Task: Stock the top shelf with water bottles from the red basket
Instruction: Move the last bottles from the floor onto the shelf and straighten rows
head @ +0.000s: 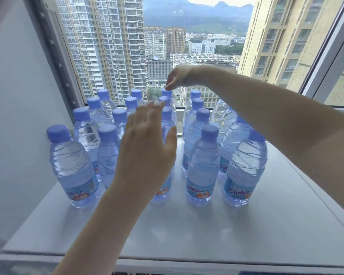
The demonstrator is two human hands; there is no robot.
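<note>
Lots of water bottles [202,165] with blue caps stand up in rows on the grey top shelf [207,225], right by a big window [111,46] with tall buildings [282,36] outside. The left hand [145,147] is up in front of the middle row with its fingers spread apart - it holds nothing. The right hand [180,76] reaches over to the back, fingers close together and pointing down, just above the cap [166,93] of a back bottle - I cannot tell if they touch it.
</note>
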